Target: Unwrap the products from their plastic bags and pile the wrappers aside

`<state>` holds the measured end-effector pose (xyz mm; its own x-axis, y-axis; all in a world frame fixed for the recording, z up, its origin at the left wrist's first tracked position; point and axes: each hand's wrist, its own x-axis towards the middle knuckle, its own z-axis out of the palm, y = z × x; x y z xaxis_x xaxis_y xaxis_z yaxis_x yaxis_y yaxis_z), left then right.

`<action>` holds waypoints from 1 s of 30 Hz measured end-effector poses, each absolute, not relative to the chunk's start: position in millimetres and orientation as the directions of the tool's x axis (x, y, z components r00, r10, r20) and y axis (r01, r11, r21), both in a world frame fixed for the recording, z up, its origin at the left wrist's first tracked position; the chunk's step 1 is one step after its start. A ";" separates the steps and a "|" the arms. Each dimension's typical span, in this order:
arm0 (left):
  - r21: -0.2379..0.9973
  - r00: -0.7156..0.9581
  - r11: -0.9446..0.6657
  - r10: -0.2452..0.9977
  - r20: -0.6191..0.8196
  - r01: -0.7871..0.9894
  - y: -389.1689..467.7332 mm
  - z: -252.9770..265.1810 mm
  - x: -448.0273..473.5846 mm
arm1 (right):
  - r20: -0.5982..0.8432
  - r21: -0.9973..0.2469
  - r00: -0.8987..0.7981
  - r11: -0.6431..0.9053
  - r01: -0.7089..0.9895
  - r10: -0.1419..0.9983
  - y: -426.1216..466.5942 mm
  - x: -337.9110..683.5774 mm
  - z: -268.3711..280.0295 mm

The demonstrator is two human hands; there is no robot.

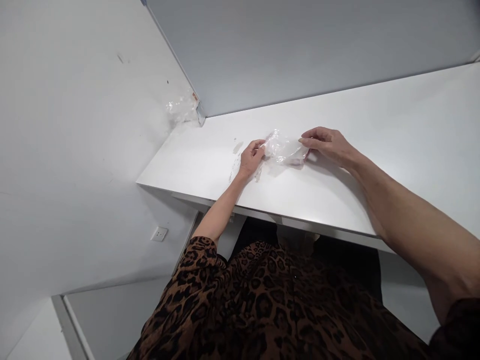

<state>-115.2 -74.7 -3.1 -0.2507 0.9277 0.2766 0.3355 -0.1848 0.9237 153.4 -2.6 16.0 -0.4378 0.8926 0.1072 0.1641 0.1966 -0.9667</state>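
Observation:
A clear, crinkled plastic bag [284,150] is stretched between my two hands just over the white desk. My left hand [253,156] grips its left end, fingers curled around the film. At the other end, my right hand [323,142] pinches the bag's edge between thumb and fingers. Reddish marks or edges show at the bag's lower right. Glare on the film makes it hard to tell whether anything is inside.
The white desk [393,120] meets a grey panel [318,45] at the back and a white wall [75,125] at the left. More crumpled clear plastic [182,109] sits in the far left corner. A wall socket [159,234] is below desk level.

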 end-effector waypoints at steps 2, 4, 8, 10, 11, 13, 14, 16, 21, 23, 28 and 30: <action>0.948 -0.286 -0.157 0.928 0.238 0.277 -71.3 -3.0 -116.9 | 0.076 -0.978 -0.490 0.161 0.134 0.868 -1.7 158.3 18.5; 0.961 -0.311 -0.143 0.926 0.215 0.237 -69.9 -0.5 -116.7 | 0.054 -0.983 -0.538 0.141 0.122 0.841 -0.3 162.4 20.4; 0.970 -0.334 -0.131 0.922 0.196 0.206 -72.8 5.9 -112.9 | 0.028 -0.961 -0.587 0.183 0.207 0.809 2.5 167.3 23.8; 0.968 -0.322 -0.124 0.927 0.191 0.219 -75.4 6.9 -111.4 | 0.011 -0.937 -0.620 0.225 0.268 0.785 2.4 168.5 26.3; 0.967 -0.311 -0.122 0.931 0.190 0.225 -76.6 6.8 -110.9 | 0.002 -0.927 -0.633 0.239 0.289 0.774 2.1 169.0 27.6; 0.967 -0.285 -0.128 0.940 0.190 0.221 -78.6 5.6 -110.2 | -0.010 -0.915 -0.644 0.253 0.315 0.765 1.4 169.8 29.6; 0.967 -0.272 -0.136 0.943 0.193 0.215 -79.4 5.0 -110.0 | -0.013 -0.911 -0.644 0.257 0.323 0.765 1.5 170.4 30.0; 0.966 -0.257 -0.149 0.945 0.202 0.210 -80.5 4.0 -109.6 | -0.015 -0.905 -0.649 0.266 0.333 0.760 3.3 172.3 29.0; 0.965 -0.276 -0.140 0.940 0.199 0.222 -79.8 4.2 -110.1 | -0.022 -0.923 -0.733 0.268 0.277 0.680 14.3 180.7 19.8; 0.965 -0.286 -0.120 0.940 0.186 0.232 -78.8 4.5 -110.4 | -0.033 -0.934 -0.759 0.250 0.254 0.651 16.7 182.9 16.8; 0.953 -0.266 -0.113 0.945 0.190 0.282 -79.6 4.9 -108.1 | 0.043 -0.942 -0.693 0.259 0.211 0.720 7.7 177.3 17.6; 0.942 -0.262 -0.123 0.942 0.210 0.313 -80.7 4.2 -106.9 | 0.076 -0.950 -0.666 0.257 0.178 0.742 0.6 172.0 20.5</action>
